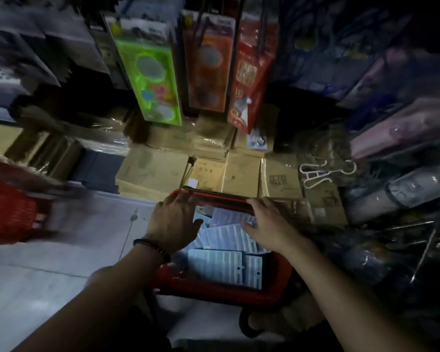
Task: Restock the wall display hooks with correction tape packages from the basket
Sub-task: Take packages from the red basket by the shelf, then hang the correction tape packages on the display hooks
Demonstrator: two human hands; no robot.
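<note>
A red basket [221,290] stands on the floor at the bottom centre. It holds several white-and-blue correction tape packages [224,265] lying flat in a loose pile. My left hand [174,219], with a bead bracelet at the wrist, reaches over the packages, its fingers curled on the basket's far rim and its thumb spread above the cards. My right hand [267,219] grips the same far rim a little to the right, thumb pointing inward. The view is dark and blurred.
A second red basket [10,204] sits at the left on the white floor [48,250]. Cardboard boxes [241,174] line the wall base. Green [150,72], orange [206,62] and red packages [252,72] hang above. Bare metal hooks [417,229] stick out at the right.
</note>
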